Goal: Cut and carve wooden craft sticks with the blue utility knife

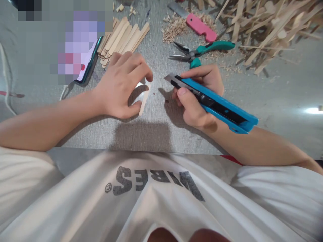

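My right hand (195,97) is wrapped round a blue utility knife (219,104), thumb along its black slider side. The knife's blade is out and points left. My left hand (123,84) is curved over a short wooden craft stick (144,101) lying on the table. My thumb touches the stick's near end and my index finger is bent at its far end, so the stick lies between them. Some of the stick is hidden under my fingers. A small gap separates the blade tip from my left index finger.
Beyond my left hand lies a stack of craft sticks (123,35) beside a phone (88,67). Green-handled pliers (193,53), a pink folding cutter (202,27) and wood shavings (174,28) lie at the back. A heap of split sticks (267,30) fills the far right.
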`<state>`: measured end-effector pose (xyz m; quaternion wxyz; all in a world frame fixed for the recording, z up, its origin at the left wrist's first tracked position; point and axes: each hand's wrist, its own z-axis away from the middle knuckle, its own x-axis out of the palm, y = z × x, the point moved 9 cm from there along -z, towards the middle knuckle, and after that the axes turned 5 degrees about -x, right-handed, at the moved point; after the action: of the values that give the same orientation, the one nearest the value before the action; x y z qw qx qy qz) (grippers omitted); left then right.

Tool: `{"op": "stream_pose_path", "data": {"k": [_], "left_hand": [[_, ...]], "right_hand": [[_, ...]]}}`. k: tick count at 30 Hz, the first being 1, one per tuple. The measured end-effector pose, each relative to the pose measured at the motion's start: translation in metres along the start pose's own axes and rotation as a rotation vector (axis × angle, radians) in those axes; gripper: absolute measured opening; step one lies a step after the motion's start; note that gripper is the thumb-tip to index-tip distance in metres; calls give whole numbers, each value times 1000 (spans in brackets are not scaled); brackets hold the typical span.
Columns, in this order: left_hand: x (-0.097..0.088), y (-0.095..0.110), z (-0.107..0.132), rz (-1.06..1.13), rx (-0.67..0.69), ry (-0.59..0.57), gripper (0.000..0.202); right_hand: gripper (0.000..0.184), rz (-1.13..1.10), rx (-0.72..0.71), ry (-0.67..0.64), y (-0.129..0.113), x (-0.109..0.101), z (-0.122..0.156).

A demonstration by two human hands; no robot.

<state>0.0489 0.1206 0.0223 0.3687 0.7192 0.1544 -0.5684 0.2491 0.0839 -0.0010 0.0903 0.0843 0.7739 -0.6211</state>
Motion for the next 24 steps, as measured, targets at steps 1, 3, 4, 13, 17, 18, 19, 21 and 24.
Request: {"op": "stream_pose_path", "data": {"k": [1, 3, 4, 13, 17, 18, 19, 21, 24], "left_hand": [[3, -1, 0, -12, 8, -23, 56], [9, 1, 0, -40, 34, -69, 55], [12, 3, 1, -55, 43, -83, 53], [12, 10, 9, -36, 19, -3, 42], [21, 24, 10, 60, 316, -75, 34], [24, 26, 11, 75, 373, -102, 34], [26, 25, 10, 85, 398, -121, 34], [29, 20, 8, 89, 370, -145, 33], [29, 11, 6, 64, 259, -139, 36]], "right_hand": [[57, -18, -38, 23, -5, -1, 0], [41, -62, -131, 52, -16, -3, 1], [34, -80, -161, 44, -20, -2, 1], [28, 11, -220, 3, -19, -4, 3], [27, 28, -223, 26, -18, -5, 4], [26, 11, -228, 33, -18, -6, 4], [25, -6, -222, 28, -18, -5, 4], [24, -37, -221, 24, -18, -4, 3], [23, -60, -220, 40, -16, -5, 3]]}}
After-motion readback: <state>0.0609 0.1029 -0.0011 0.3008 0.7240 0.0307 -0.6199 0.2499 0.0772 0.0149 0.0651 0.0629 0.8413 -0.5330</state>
